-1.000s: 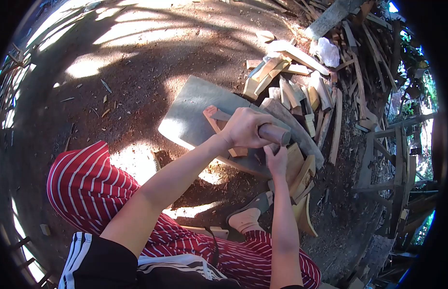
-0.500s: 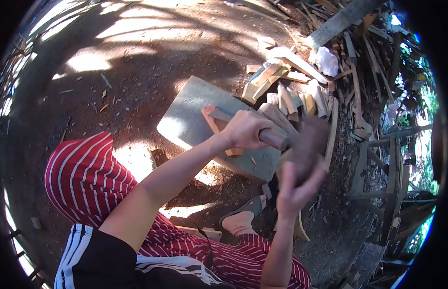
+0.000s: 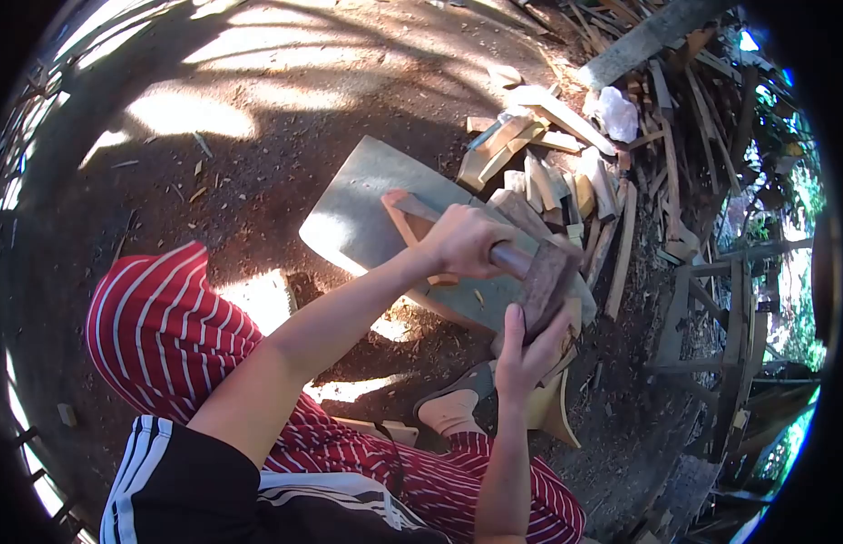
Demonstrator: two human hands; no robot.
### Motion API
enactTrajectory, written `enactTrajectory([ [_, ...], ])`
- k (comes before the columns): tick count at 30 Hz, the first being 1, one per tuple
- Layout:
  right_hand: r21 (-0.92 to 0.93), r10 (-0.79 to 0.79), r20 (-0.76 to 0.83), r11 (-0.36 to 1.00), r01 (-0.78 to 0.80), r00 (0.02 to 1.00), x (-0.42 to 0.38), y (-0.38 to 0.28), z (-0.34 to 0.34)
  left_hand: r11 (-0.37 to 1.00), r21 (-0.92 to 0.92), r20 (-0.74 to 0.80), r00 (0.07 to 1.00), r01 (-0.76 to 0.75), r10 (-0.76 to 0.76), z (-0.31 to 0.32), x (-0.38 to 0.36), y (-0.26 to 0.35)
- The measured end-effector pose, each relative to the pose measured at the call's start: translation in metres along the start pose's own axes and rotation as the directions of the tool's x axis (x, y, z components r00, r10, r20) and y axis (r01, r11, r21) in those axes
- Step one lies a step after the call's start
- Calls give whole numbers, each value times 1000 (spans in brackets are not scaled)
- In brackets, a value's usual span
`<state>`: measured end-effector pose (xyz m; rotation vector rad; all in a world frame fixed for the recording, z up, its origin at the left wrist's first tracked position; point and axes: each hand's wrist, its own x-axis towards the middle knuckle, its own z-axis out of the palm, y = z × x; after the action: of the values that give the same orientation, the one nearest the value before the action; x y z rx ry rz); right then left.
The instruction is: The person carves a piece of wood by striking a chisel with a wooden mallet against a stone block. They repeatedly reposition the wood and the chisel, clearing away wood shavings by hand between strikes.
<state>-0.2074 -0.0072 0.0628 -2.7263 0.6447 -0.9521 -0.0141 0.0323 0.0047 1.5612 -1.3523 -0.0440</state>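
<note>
My left hand (image 3: 465, 241) is closed round the handle of a chisel (image 3: 510, 259), whose butt points right. The blade side, mostly hidden by that hand, lies toward a reddish piece of wood (image 3: 399, 218) on the grey board (image 3: 358, 181). In my right hand (image 3: 532, 352) is a dark, rough wooden block (image 3: 548, 279), gripped at its lower end with the thumb along the near side. Its upper part meets the chisel's butt in this view.
Beyond the board lies a heap of cut wood pieces (image 3: 503, 145), beside a white bag (image 3: 616, 114). A sandalled foot (image 3: 453, 410) rests near the board's lower edge. Stacked timber (image 3: 657, 45) and a wooden frame (image 3: 734, 317) stand at the right.
The wooden block, blurred and farther right before, has swung left and down with my right hand to the chisel's butt. My left hand has barely moved.
</note>
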Motion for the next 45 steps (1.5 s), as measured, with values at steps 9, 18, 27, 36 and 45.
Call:
enactTrajectory([
  [9, 83, 114, -29, 990, -111, 993, -3, -6, 8, 995, 95, 60, 998, -2, -4, 1, 2, -7],
  [18, -53, 566, 310, 813, -580, 764, -16, 77, 81, 999, 51, 62, 998, 15, -18, 1, -6, 0],
  [27, 736, 444, 241, 496, -461, 863, -54, 81, 158, 998, 34, 28, 998, -57, 56, 18, -16, 14],
  [36, -393, 184, 528, 918, 46, 829, -100, 68, 214, 974, 19, 27, 974, -225, 225, 31, -28, 2],
  [45, -106, 59, 294, 994, -29, 954, -42, 4, 146, 845, -489, -473, 749, 216, -465, -55, 10, -49],
])
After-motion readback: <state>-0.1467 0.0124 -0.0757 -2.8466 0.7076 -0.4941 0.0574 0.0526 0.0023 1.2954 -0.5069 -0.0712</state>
